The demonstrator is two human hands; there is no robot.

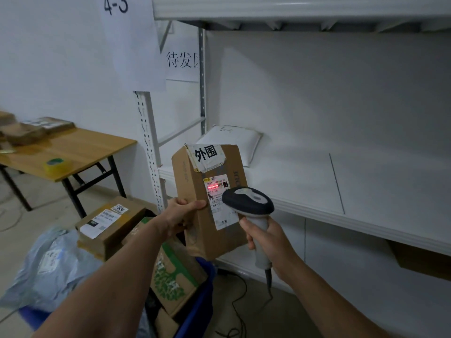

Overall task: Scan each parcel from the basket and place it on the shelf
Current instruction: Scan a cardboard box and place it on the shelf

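My left hand (181,213) grips a tall brown cardboard parcel (192,181) by its left edge and holds it upright in front of the white shelf (317,191). A red scan line glows on the parcel's white label (219,198). My right hand (266,237) holds the grey and black barcode scanner (247,201) by its handle, its head pointed at the label. A white padded mailer (234,140) lies at the back left of the shelf board. Below my left arm, the blue basket (197,303) holds several more parcels.
A box with a green print (173,272), a brown box with white labels (109,225) and a grey poly bag (48,267) fill the basket. At the left, a wooden folding table (80,152) carries a yellow tape roll (57,164) and flat boxes. The scanner's cable (241,308) trails on the floor.
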